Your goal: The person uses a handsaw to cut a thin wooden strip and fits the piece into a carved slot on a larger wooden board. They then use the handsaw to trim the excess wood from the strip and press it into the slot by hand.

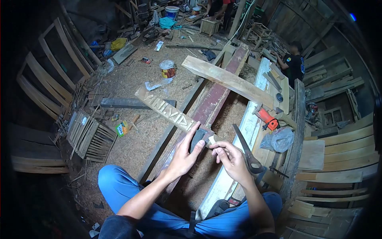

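Showing "VINI" (carved): wooden board (164, 110)

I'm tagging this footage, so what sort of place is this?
Probably a woodworking shop: a handsaw, a red power tool and a carved wooden board are in view.

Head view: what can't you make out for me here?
All in the head view:
Dark block, left side: covered by the left hand.
Pale piece, lower end: behind the right hand.
Tin, label wording: too small.
Person at the top: cut off by the edge.
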A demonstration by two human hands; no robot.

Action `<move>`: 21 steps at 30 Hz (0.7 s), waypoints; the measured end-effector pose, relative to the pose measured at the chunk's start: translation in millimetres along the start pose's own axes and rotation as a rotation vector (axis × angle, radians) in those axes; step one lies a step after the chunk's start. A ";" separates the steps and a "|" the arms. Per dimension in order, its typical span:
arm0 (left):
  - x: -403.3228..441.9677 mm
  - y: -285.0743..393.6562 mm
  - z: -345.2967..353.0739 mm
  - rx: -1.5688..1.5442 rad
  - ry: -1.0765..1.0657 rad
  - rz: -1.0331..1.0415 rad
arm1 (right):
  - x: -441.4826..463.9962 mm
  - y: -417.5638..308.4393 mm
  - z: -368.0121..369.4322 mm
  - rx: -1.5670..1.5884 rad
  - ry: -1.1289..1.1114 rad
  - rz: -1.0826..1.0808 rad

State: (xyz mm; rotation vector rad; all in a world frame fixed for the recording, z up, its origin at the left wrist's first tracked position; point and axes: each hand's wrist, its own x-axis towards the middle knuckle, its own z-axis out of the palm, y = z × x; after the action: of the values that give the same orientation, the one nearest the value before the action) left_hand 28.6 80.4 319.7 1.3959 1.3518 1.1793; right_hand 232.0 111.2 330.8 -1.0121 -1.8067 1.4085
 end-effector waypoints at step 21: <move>-1.1 -7.5 -17.3 -0.123 -0.038 -0.146 | 20.4 18.0 24.4 -0.411 0.127 -0.471</move>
State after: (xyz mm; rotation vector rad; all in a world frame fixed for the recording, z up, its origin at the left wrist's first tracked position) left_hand 10.1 79.1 315.9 1.2061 1.3087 1.1151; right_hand 204.6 119.2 308.0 -0.7691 -2.1073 0.6935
